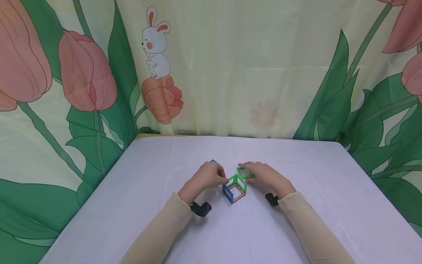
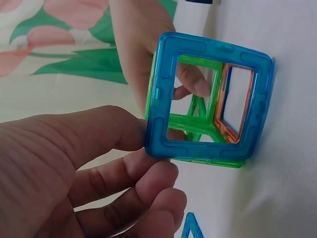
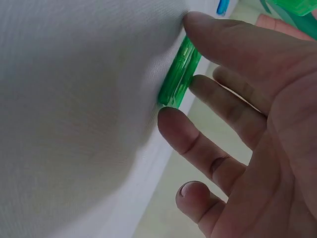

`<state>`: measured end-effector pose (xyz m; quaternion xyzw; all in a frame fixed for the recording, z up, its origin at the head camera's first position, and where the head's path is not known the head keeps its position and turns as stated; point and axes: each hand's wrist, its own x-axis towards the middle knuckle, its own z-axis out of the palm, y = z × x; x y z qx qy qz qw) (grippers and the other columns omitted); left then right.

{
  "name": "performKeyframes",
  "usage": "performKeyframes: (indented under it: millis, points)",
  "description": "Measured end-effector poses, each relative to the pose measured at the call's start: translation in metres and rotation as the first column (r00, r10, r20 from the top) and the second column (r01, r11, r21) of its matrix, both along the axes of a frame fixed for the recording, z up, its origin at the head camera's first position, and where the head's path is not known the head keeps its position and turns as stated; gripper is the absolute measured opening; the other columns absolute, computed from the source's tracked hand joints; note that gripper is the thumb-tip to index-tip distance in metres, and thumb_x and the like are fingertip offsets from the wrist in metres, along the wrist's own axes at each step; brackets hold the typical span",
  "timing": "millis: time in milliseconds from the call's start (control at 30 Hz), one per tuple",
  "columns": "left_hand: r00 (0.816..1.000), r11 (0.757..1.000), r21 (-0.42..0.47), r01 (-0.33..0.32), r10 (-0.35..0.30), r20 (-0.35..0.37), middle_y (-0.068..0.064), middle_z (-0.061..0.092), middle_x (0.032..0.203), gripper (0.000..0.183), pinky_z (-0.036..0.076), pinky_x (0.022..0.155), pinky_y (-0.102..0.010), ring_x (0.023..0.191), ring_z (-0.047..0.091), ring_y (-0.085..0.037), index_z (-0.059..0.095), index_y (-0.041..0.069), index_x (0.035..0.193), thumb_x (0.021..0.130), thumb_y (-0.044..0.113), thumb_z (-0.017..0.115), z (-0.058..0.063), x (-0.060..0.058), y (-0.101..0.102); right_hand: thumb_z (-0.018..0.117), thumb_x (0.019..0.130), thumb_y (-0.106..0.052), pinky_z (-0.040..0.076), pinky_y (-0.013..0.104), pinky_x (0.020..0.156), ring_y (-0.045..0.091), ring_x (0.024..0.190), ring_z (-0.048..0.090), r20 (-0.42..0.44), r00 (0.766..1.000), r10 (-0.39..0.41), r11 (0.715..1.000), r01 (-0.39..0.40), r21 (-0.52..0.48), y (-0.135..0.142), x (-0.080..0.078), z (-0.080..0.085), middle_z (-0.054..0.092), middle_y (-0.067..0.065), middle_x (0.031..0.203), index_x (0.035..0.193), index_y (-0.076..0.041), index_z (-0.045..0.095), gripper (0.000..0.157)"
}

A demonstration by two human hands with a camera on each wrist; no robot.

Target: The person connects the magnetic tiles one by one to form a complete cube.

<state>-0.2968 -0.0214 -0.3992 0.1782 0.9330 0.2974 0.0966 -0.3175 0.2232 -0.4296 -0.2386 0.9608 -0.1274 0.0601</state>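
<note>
I'm seeing a tulip-printed curtain hanging behind a white-covered table. Over its middle, from my feed, the left hand is bringing thumb and index finger together, pinching an upper corner of the upright blue square frame. The right hand is curving, thumb and fingers a little apart, gripping a green tile lying on the cloth. Between the hands, upright green frames are standing around a flat orange frame. Beyond the left hand, a small blue triangle is partly showing.
</note>
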Motion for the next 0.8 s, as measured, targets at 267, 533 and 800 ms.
performKeyframes:
  millis: [267,533,800]
  points:
    - [0.997,0.993,-0.112,-0.040,0.033,-0.064,0.007,0.065,0.068,0.017,0.044,0.058,-0.027,0.067,0.056,-0.011,0.072,0.019,0.076,0.086,0.030,0.081,0.001,0.005,0.002,0.078,0.093,-0.020,0.048,0.054,0.106,0.033,0.127,0.060,0.035,0.996,-0.080,0.997,0.079,0.024,-0.004,0.004,0.004,0.060,0.012,0.143,0.146,-0.012,0.059,0.058]
    - [0.994,0.981,-0.174,-0.088,0.075,-0.083,0.007,0.060,0.062,0.025,0.040,0.053,-0.026,0.061,0.052,-0.011,0.069,0.019,0.070,0.085,0.034,0.082,0.005,0.011,0.004,0.083,0.083,-0.019,0.053,0.040,0.085,0.022,0.098,0.059,0.099,0.984,-0.149,0.989,0.148,0.018,-0.001,0.005,0.010,0.060,0.010,0.128,0.137,-0.009,0.066,0.057]
    - [0.990,0.968,-0.216,-0.127,0.109,-0.092,0.008,0.057,0.057,0.033,0.038,0.051,-0.025,0.058,0.050,-0.010,0.068,0.019,0.064,0.082,0.041,0.084,0.004,0.012,0.006,0.083,0.076,-0.012,0.052,0.041,0.086,0.020,0.092,0.060,0.086,0.989,-0.121,0.988,0.129,-0.090,0.005,0.003,0.019,0.062,0.011,0.121,0.130,-0.005,0.061,0.059]
